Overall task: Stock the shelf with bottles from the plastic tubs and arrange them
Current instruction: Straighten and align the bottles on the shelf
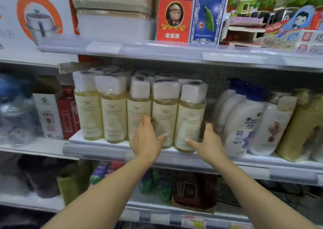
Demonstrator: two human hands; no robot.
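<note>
Readable text, located relative to the row of pale yellow bottles [139,110]:

- Red and black box [172,14], on the shelf above the bottles: Chinese characters "老柴頭" near its base and "扑克" near its top.
- Toothpaste box [276,27], above and to the right: brand "Colgate".
- Blue and white box [208,14], beside the red one: Chinese lettering, too blurred to read.
- Bottle labels: print illegible.

Pressure-cooker box [35,17] and card boxes [189,14] above; toothpaste cartons [286,31] top right, blurred water jug [15,110] left.
</note>
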